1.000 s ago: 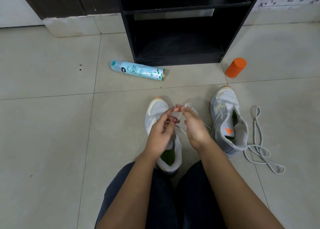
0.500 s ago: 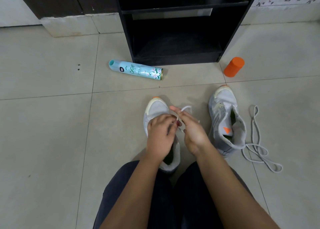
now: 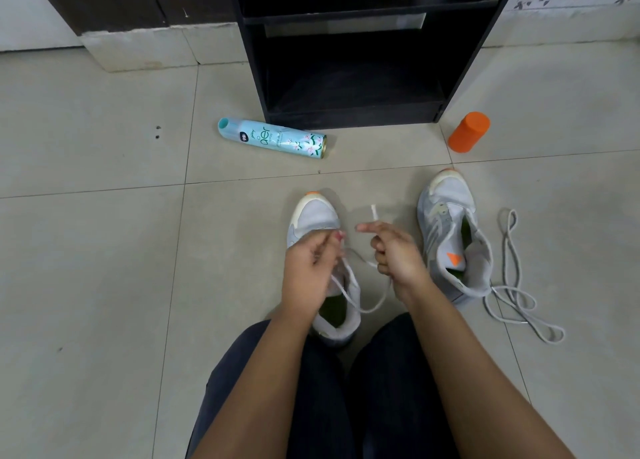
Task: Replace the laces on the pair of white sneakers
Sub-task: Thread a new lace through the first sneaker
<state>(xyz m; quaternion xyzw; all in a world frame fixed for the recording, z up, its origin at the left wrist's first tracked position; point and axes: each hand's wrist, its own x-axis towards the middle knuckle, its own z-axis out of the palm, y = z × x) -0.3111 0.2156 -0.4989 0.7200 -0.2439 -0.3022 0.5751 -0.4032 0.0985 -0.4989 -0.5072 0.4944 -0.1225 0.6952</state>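
Observation:
Two white sneakers stand on the tiled floor, toes pointing away from me. My left hand (image 3: 309,268) lies over the left sneaker (image 3: 313,217), its curled fingers pinching the white lace (image 3: 349,285) at the eyelets. My right hand (image 3: 393,254) is a little to the right of that shoe and pinches the same lace, whose tip sticks up above the fingers. The lace loops down past the shoe's collar. The right sneaker (image 3: 450,236) stands apart with no lace in it. A loose grey lace (image 3: 512,295) lies coiled on the floor to its right.
A light blue spray can (image 3: 273,139) lies on its side ahead of the left sneaker. An orange bottle (image 3: 468,132) stands near a black open shelf unit (image 3: 346,60). My knees in dark trousers (image 3: 322,389) are just below the shoes.
My hands have drawn apart: the right hand moved right, pulling the lace end out sideways, while the left hand stayed on the left sneaker.

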